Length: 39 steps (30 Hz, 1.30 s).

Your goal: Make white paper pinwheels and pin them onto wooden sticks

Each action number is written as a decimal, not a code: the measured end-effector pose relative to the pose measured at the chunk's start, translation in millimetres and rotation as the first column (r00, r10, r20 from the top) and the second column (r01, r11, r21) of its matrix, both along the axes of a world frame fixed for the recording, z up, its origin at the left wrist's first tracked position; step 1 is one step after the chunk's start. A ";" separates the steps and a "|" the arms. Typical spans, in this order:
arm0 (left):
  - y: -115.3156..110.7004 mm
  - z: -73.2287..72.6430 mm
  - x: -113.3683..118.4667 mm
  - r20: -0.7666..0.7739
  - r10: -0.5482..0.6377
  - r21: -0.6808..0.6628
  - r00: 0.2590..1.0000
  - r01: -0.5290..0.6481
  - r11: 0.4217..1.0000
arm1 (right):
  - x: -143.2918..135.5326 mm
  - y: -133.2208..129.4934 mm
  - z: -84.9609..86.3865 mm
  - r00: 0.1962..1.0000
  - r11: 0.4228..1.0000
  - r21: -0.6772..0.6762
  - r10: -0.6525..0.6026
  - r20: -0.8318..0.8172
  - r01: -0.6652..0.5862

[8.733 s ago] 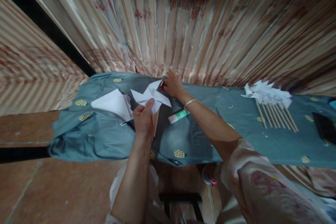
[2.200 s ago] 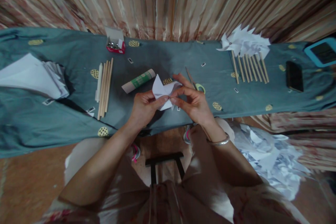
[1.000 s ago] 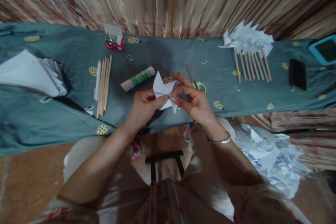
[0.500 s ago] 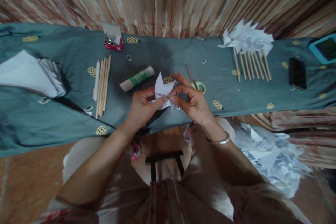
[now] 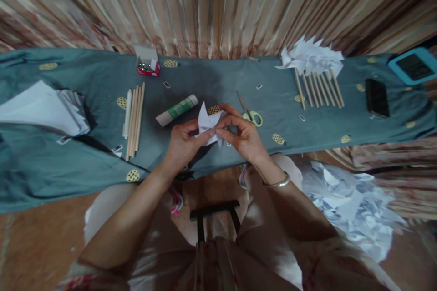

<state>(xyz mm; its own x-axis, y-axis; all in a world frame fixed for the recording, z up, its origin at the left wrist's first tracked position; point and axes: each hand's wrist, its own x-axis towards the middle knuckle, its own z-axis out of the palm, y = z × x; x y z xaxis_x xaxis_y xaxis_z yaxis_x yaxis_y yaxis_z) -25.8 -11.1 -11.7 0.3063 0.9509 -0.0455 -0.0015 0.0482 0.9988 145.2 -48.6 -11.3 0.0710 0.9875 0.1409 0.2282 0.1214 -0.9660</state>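
A white paper pinwheel is held between my two hands above the cloth near the table's front edge. My left hand pinches it from the left, the thumb pressing near its centre. From the right, my right hand closes thumb and forefinger at that same centre; whatever sits between those fingertips is too small to make out. A green-and-white glue stick lies just beyond my left hand. Scissors with pale green handles rest past my right hand.
Wooden sticks and a small open box of metal pins lie left. A stack of white paper is farther left. Finished pinwheels, a phone and a blue-framed device sit right. Paper scraps fill a bag below.
The camera view has shifted slightly, so the table sits lower in the picture. Both hands keep hold of the pinwheel's centre, with only small finger movements.
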 end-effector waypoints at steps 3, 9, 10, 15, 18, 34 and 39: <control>0.7 0.9 1.0 0.011 0.013 -0.024 1.000 -0.012 1.000 | -2.7 1.0 -6.0 0.998 0.998 0.011 -0.069 -0.008 0.069; 1.4 4.8 3.8 0.044 0.040 -0.105 0.998 -0.036 0.994 | -4.8 4.5 -16.2 0.991 0.994 -0.014 -0.107 -0.075 0.106; 1.5 5.1 4.1 0.051 0.040 -0.114 0.998 -0.034 0.993 | -4.8 5.4 -17.7 0.990 0.995 -0.019 -0.097 -0.100 0.096; 1.8 4.5 4.8 0.099 0.045 -0.163 0.994 -0.028 0.986 | -6.9 8.3 -24.3 0.975 0.995 -0.071 -0.079 -0.207 0.065; 1.7 4.1 4.8 0.095 0.046 -0.167 0.994 -0.030 0.986 | -9.6 7.1 -23.9 0.975 0.991 -0.087 -0.116 -0.191 0.101; 2.6 0.6 5.1 0.092 0.070 -0.150 0.993 -0.056 0.987 | -7.2 -6.6 5.3 0.947 0.972 0.187 -0.191 0.259 0.145; 2.9 0.2 5.1 0.069 0.074 -0.131 0.995 -0.065 0.989 | -7.4 -9.7 11.6 0.955 0.985 0.168 -0.083 0.284 0.035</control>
<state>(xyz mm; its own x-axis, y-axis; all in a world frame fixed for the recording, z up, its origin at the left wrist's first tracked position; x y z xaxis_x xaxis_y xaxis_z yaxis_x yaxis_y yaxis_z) -20.7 -8.2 -11.5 0.2467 0.9577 -0.1480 -0.0829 0.1730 0.9814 137.8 -58.3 0.3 0.0614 0.9456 0.3195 0.5059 0.2464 -0.8266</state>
